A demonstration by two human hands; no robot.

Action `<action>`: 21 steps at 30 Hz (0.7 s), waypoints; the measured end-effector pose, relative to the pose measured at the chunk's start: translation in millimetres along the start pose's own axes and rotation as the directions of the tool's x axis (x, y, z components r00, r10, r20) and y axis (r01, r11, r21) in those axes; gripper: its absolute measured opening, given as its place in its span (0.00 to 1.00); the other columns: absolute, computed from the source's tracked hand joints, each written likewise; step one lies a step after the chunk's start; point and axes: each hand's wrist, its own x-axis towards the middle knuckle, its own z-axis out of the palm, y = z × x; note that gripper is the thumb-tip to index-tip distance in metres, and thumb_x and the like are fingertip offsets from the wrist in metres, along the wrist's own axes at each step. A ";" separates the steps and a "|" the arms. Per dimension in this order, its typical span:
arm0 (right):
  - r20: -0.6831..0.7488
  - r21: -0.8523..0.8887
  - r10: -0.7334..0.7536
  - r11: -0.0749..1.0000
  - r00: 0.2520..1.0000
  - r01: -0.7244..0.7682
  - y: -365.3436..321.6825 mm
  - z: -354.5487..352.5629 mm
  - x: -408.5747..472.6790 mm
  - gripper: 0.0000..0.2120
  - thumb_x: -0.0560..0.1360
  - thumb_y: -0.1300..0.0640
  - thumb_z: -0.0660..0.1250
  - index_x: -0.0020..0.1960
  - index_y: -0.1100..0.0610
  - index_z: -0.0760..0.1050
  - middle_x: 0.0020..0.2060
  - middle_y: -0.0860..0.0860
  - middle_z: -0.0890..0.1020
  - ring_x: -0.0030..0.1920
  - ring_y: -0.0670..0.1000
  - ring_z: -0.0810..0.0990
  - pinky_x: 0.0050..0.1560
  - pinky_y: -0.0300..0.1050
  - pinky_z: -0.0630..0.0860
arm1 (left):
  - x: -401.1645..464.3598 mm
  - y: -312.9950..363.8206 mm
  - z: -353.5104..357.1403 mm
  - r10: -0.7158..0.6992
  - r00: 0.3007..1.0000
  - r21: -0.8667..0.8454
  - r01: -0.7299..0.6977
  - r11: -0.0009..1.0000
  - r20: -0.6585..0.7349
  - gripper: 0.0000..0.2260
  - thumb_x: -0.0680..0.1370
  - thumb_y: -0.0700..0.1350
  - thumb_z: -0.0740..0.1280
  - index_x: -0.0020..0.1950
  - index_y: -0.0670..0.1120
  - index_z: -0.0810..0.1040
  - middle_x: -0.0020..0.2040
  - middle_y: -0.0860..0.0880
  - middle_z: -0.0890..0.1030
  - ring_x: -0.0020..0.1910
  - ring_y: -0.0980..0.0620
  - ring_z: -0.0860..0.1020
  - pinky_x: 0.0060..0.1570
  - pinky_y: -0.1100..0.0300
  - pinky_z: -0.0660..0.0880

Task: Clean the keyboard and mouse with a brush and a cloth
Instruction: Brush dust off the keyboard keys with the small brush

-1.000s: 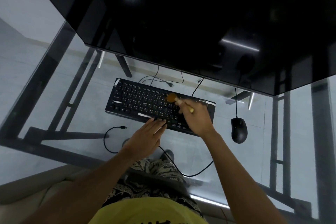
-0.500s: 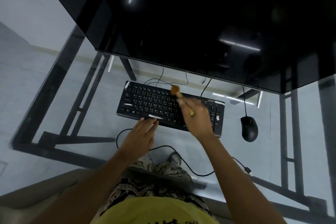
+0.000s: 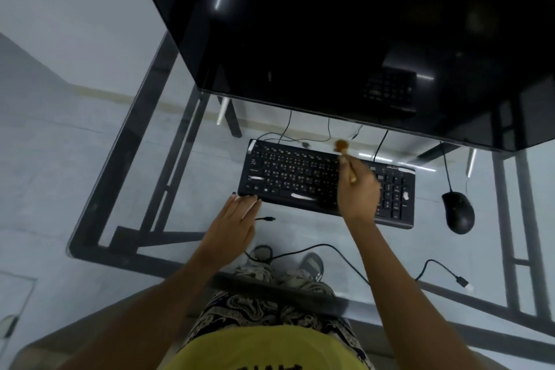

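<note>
Two bare forearms reach out from a yellow shirt (image 3: pixel 270 348) and patterned trousers (image 3: pixel 270 306), over a glass desk (image 3: pixel 150 177) with a dark frame, and through the pane sandalled feet (image 3: pixel 310 263) show on the pale floor (image 3: pixel 45 159). Loose black cables (image 3: pixel 339 252) curl across the glass near the body, one ending in a plug (image 3: pixel 464 283) on the right. Left hand (image 3: pixel 232 221) lies flat, fingers straight and close together, tips touching the keyboard's (image 3: pixel 300 177) near left corner. Right hand (image 3: pixel 359 189) hovers over the keys right of centre, fingers curled and pinching a brush (image 3: pixel 345 159): light wooden handle angled up through the grip, brownish bristle head blurred at the board's far edge. That keyboard is black, full-sized, with pale legends, a number pad at its right end and a few glossy glints along the front, and it sits slightly skewed on the glass. Well apart to its right rests a black mouse (image 3: pixel 458 213), its cord running away toward the back. Beyond, a big glossy black panel (image 3: pixel 330 39) overhangs the far half, mirroring ceiling lights. Off to the left, plain grey wall (image 3: pixel 60 9) meets the floor.
</note>
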 end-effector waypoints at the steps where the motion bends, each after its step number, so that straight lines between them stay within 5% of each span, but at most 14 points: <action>1: 0.081 0.064 -0.047 0.997 0.996 0.042 -5.7 2.6 -3.9 0.13 0.81 0.52 0.60 0.56 0.55 0.81 0.41 0.53 0.82 0.33 0.48 0.76 0.31 0.35 0.70 | -0.6 -4.2 0.5 0.001 1.000 -0.001 -0.001 1.000 0.011 0.22 0.78 0.45 0.54 0.68 0.37 0.72 0.64 0.41 0.75 0.63 0.43 0.73 0.72 0.50 0.56; 4: 0.467 0.221 -0.133 0.975 0.874 0.030 -15.8 12.6 -19.6 0.11 0.80 0.51 0.62 0.56 0.51 0.81 0.42 0.50 0.83 0.38 0.56 0.80 0.36 0.51 0.79 | -1.0 -14.0 0.0 0.011 0.999 -0.002 -0.011 1.000 0.031 0.22 0.78 0.46 0.54 0.69 0.38 0.71 0.65 0.42 0.75 0.64 0.44 0.74 0.72 0.48 0.59; 6: 0.338 0.204 0.080 0.966 0.938 -0.156 -12.4 12.4 -15.2 0.11 0.80 0.52 0.61 0.55 0.50 0.81 0.37 0.49 0.82 0.34 0.59 0.79 0.32 0.54 0.77 | -1.1 -19.3 -1.2 0.011 1.000 0.001 -0.011 1.000 0.029 0.22 0.78 0.46 0.54 0.69 0.39 0.72 0.64 0.42 0.75 0.64 0.46 0.73 0.72 0.46 0.61; 9: -0.094 0.105 0.265 0.961 0.960 -0.255 -10.9 10.0 -8.8 0.13 0.81 0.52 0.59 0.50 0.57 0.80 0.33 0.50 0.78 0.31 0.51 0.74 0.32 0.44 0.69 | -2.5 -28.0 -2.5 -0.011 1.000 -0.013 0.011 1.000 0.006 0.22 0.78 0.45 0.53 0.68 0.39 0.72 0.64 0.43 0.76 0.64 0.47 0.73 0.73 0.46 0.58; 11: 0.111 0.190 0.143 0.968 0.984 -0.162 -22.8 14.7 -11.4 0.11 0.81 0.53 0.60 0.52 0.56 0.80 0.37 0.47 0.80 0.31 0.46 0.74 0.30 0.41 0.70 | -3.0 -35.5 -2.8 0.003 1.000 -0.006 -0.003 1.000 -0.001 0.22 0.78 0.45 0.53 0.68 0.39 0.72 0.64 0.43 0.76 0.64 0.47 0.72 0.73 0.47 0.56; 13: 0.413 0.258 0.039 0.953 0.910 -0.158 -32.7 19.7 -16.4 0.10 0.81 0.55 0.61 0.55 0.53 0.80 0.45 0.43 0.82 0.34 0.44 0.77 0.33 0.39 0.74 | -3.9 -42.3 -3.7 0.022 1.000 0.012 -0.022 1.000 -0.004 0.22 0.78 0.45 0.53 0.69 0.39 0.72 0.64 0.43 0.76 0.64 0.47 0.72 0.74 0.48 0.54; 15: 0.352 0.235 0.150 0.941 0.924 -0.243 -32.3 23.3 -11.6 0.11 0.81 0.54 0.60 0.54 0.53 0.81 0.42 0.43 0.82 0.34 0.48 0.76 0.34 0.47 0.75 | -4.6 -48.0 -4.7 0.045 0.999 0.015 -0.045 0.999 -0.005 0.22 0.78 0.45 0.53 0.69 0.40 0.72 0.64 0.44 0.76 0.65 0.47 0.72 0.74 0.48 0.53; 18: -0.024 0.169 0.288 0.945 0.957 -0.280 -33.1 24.4 -6.2 0.12 0.81 0.52 0.59 0.51 0.55 0.80 0.33 0.51 0.79 0.30 0.48 0.71 0.31 0.44 0.68 | -3.4 -50.8 -7.0 0.072 0.997 0.004 -0.072 0.997 -0.024 0.21 0.78 0.45 0.53 0.67 0.41 0.74 0.64 0.45 0.77 0.64 0.47 0.73 0.73 0.47 0.54; 21: 0.325 0.281 0.123 0.934 0.938 -0.220 -48.5 33.2 -8.8 0.12 0.81 0.54 0.61 0.56 0.56 0.81 0.41 0.55 0.83 0.36 0.48 0.77 0.33 0.43 0.74 | -0.2 -54.5 -6.4 0.100 0.994 -0.015 -0.101 0.995 -0.049 0.20 0.78 0.44 0.54 0.66 0.40 0.75 0.62 0.44 0.78 0.63 0.47 0.74 0.73 0.48 0.55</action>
